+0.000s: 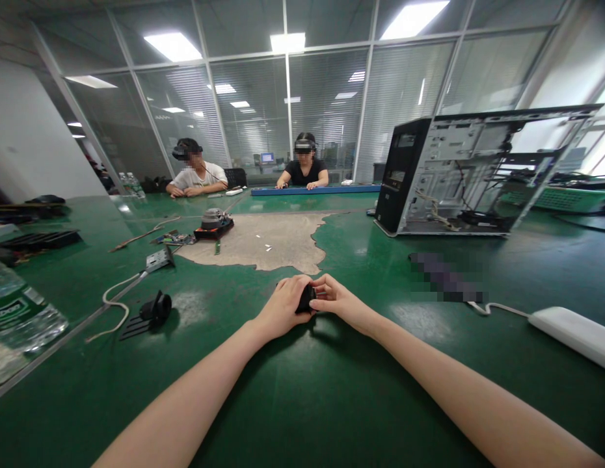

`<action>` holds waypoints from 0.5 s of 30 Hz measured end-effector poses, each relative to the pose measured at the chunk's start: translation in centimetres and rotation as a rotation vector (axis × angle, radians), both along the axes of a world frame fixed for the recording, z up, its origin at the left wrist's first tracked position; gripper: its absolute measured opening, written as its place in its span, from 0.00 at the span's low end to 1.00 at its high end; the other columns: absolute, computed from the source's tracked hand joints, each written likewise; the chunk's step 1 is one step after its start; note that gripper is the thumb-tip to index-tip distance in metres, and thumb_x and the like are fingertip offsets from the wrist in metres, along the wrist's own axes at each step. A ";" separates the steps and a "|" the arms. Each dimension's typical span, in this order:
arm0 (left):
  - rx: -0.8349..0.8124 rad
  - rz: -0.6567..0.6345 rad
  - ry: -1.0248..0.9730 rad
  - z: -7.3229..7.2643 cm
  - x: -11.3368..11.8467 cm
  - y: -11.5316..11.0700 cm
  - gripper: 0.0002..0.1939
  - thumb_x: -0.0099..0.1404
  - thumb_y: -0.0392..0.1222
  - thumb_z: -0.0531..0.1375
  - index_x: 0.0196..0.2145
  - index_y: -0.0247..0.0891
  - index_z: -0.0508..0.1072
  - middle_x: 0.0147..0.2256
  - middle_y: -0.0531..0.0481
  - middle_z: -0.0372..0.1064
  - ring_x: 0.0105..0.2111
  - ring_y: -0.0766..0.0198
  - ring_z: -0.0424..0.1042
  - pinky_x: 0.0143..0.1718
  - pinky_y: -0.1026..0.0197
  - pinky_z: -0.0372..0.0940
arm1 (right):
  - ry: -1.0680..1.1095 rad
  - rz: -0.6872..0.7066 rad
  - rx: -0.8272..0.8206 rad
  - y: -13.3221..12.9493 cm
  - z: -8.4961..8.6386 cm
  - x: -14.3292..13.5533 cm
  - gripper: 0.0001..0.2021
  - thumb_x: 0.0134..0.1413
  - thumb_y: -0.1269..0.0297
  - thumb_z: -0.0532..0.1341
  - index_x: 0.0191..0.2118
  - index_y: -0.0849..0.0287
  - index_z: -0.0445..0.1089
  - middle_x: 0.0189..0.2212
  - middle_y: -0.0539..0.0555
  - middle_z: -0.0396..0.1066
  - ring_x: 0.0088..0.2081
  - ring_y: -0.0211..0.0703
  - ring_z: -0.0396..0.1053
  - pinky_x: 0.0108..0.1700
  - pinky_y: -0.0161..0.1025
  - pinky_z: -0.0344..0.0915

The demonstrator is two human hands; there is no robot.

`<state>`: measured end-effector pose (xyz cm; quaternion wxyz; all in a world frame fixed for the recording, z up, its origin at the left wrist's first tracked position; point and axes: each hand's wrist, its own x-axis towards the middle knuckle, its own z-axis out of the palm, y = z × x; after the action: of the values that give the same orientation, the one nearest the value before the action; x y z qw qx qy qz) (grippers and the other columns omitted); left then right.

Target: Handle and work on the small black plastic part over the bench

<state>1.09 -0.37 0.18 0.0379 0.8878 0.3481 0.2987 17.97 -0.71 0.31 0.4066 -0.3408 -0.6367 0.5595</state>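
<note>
Both hands meet over the green table in the middle of the view, around a small black object (306, 298) whose kind I cannot make out. My left hand (285, 300) is wrapped over its left side and top, hiding much of it. From the right, my right hand (334, 296) holds the object's edge with thumb and curled fingers. To the left of my hands lies a black plastic part (156, 308) with a round end and slats. Beyond them is a bare tan patch (283, 240) in the green tabletop, with small white scraps on it.
An opened computer case (410, 175) stands at the right, near a green basket (561, 198). A white power strip (576, 331) lies at right. A heatsink with fan (214, 223), a metal bracket (159, 259) and a water bottle (19, 305) are leftward. Two people sit across the table.
</note>
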 end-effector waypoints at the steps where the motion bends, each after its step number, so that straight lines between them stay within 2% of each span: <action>1: -0.002 0.000 0.003 0.0 0.0 0.0 0.28 0.49 0.36 0.60 0.46 0.41 0.53 0.44 0.47 0.59 0.46 0.56 0.59 0.47 0.53 0.53 | 0.009 0.018 0.004 -0.1 0.1 0.1 0.17 0.38 0.64 0.64 0.36 0.56 0.60 0.33 0.49 0.66 0.37 0.39 0.64 0.39 0.39 0.62; 7: -0.008 0.001 -0.008 0.1 0.1 -0.1 0.27 0.50 0.38 0.60 0.46 0.41 0.53 0.44 0.47 0.59 0.46 0.56 0.59 0.47 0.51 0.53 | 0.018 -0.056 -0.005 -0.1 -0.2 -0.3 0.12 0.45 0.59 0.60 0.36 0.56 0.60 0.32 0.50 0.66 0.36 0.39 0.65 0.39 0.40 0.63; 12: -0.002 0.005 -0.007 0.0 0.1 0.0 0.27 0.50 0.38 0.60 0.47 0.40 0.53 0.44 0.47 0.59 0.46 0.57 0.59 0.47 0.52 0.53 | -0.015 -0.109 -0.017 0.3 -0.6 -0.5 0.15 0.43 0.59 0.61 0.38 0.58 0.61 0.35 0.52 0.66 0.37 0.40 0.65 0.40 0.42 0.62; 15: 0.001 0.007 0.004 -0.2 0.0 0.1 0.28 0.50 0.38 0.60 0.47 0.40 0.53 0.44 0.47 0.59 0.46 0.57 0.59 0.47 0.52 0.53 | -0.020 -0.055 -0.016 0.3 -0.3 -0.2 0.15 0.41 0.61 0.63 0.36 0.59 0.61 0.34 0.52 0.66 0.37 0.40 0.65 0.40 0.41 0.62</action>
<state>1.13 -0.24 0.03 0.0357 0.8872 0.3510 0.2974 17.73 -0.42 0.00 0.4127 -0.3672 -0.6267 0.5497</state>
